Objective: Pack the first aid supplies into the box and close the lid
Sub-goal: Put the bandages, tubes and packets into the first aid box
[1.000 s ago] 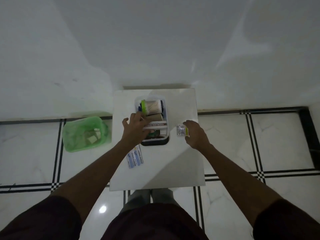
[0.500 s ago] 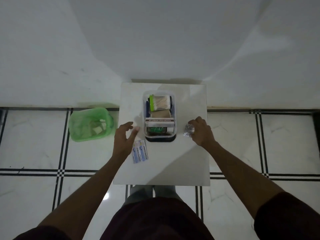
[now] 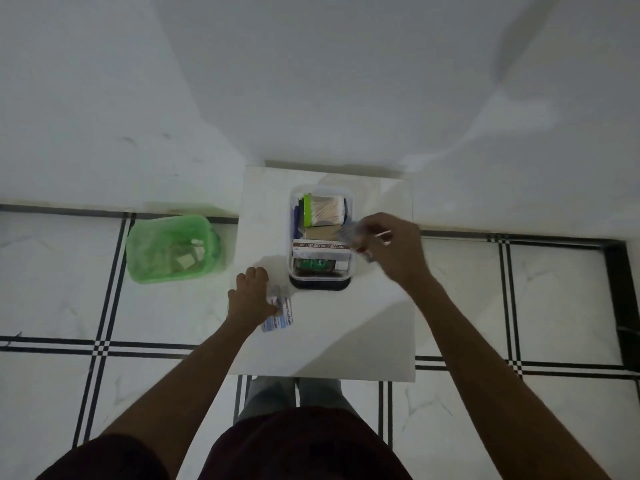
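Clear plastic box (image 3: 320, 237) sat open near the back-centre of the white tabletop (image 3: 346, 334), resting on a dark lid/base (image 3: 320, 284) under it. Inside, back to front: cotton swab tub (image 3: 323, 209) w/ green cap lying on its side, a tan roll (image 3: 322, 233), an ointment carton (image 3: 322, 247) across the middle, a dark green item (image 3: 311, 265) at the front. Right hand (image 3: 391, 247) was over the box's right rim, fingers pinched on a small blister strip (image 3: 349, 232), blurred so can't make out details; the strip hung above the box's right edge by the roll. Left hand (image 3: 251, 299) was down on the tabletop left-front of the box, fingers curled onto the blue-white antiseptic sachets (image 3: 278, 315), touching their top end; can't tell whether it actually gripped them. Sachets lay flat, apart from the box. Green basket (image 3: 173, 247) w/ scraps in it stood on the tiled floor (image 3: 554, 306) left of the tabletop, well apart from the box
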